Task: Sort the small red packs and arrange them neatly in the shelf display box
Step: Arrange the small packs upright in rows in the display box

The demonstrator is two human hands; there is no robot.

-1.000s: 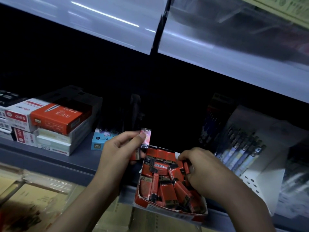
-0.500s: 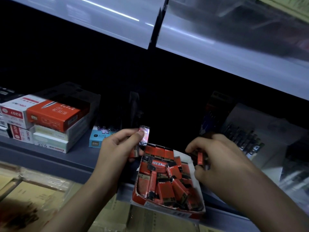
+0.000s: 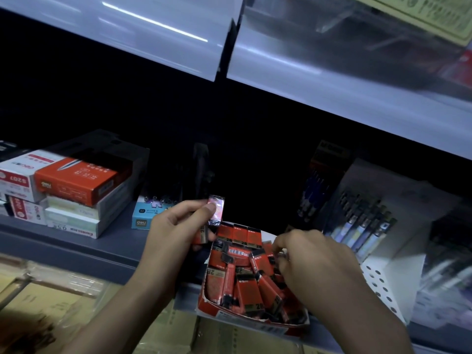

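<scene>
Because the red packs [image 3: 249, 290] jumbled in the display box [image 3: 251, 318] looked light, stiff and slick, edges suited pinching; left hand [image 3: 176, 231] at ten o'clock held several, right hand's [image 3: 313, 261] grip unclear.

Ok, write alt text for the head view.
A left hand holds small packs above a red display box of jumbled red packs on a shelf; the right hand reaches into it.
</scene>
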